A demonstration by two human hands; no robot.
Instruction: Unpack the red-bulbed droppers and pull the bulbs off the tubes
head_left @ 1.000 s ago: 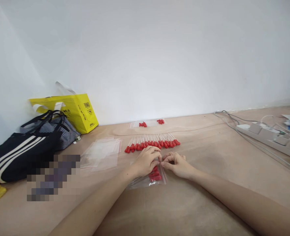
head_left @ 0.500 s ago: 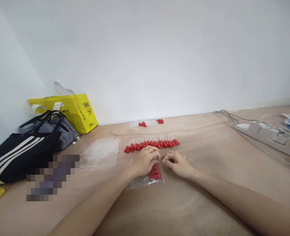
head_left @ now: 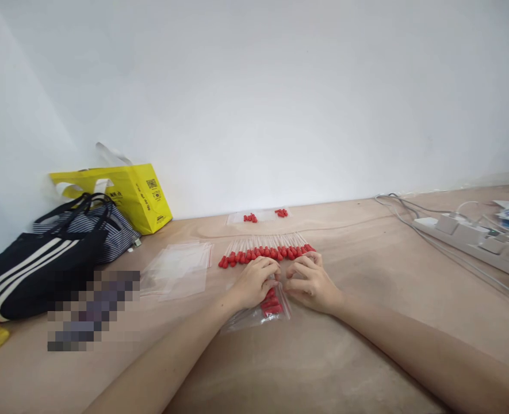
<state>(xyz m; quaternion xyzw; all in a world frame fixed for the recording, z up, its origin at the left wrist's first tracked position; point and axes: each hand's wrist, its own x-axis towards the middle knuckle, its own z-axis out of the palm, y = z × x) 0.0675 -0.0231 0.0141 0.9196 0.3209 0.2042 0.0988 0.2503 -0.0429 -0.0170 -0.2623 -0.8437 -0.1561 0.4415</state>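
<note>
A clear plastic bag [head_left: 254, 315] holding red-tipped sticks lies on the wooden tabletop in front of me. My left hand [head_left: 254, 282] rests on its upper edge with curled fingers pinching it. My right hand [head_left: 310, 282] sits close beside it, fingers curled, fingertips at the near end of a row of red-tipped sticks [head_left: 267, 252] laid side by side. I cannot make out whether the right fingers hold a stick.
A stack of empty clear bags [head_left: 179, 269] lies to the left. Two filled bags [head_left: 263, 216] sit by the wall. A yellow bag [head_left: 129, 192] and a striped black bag [head_left: 42, 259] stand at left. A power strip [head_left: 470, 238] with cables is at right.
My right hand has moved away from the bag's mouth and forward, up to the near end of the stick row. My left hand stays on the bag.
</note>
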